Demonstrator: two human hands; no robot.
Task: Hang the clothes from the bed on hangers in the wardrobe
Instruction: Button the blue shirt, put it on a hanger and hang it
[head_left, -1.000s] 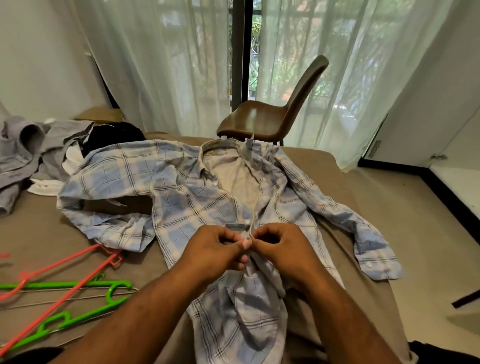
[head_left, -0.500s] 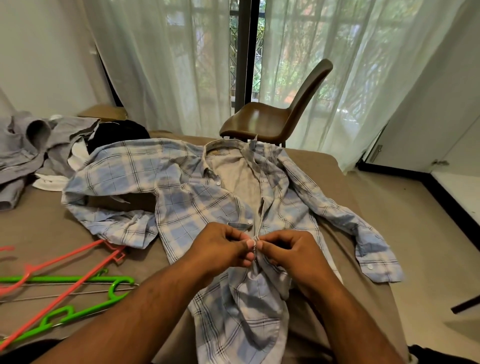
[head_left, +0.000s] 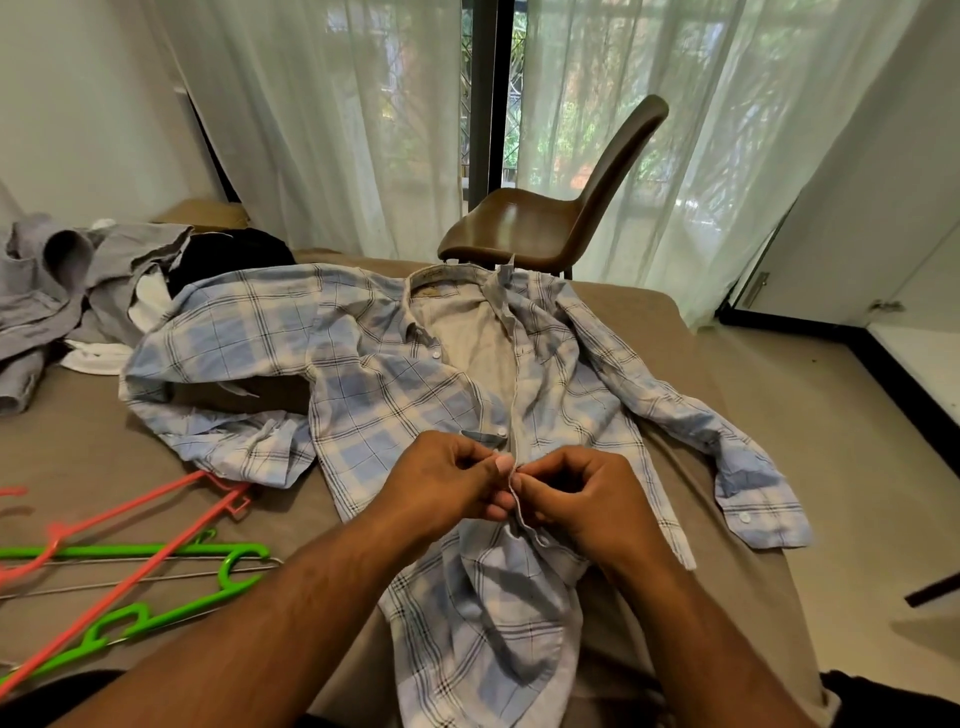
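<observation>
My left hand and right hand pinch the plaid shirt edges together, maybe at a button, flat on the bed for steadiness.

blue-white plaid shirt spread front-up on the bed; pink and green hangers beside it

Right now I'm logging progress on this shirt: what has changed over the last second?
Almost nothing. The left hand and right hand still pinch the front edges of the plaid shirt at the same spot; nothing taken up or let go. Pink hanger, green hangers and chair lie as before.
</observation>
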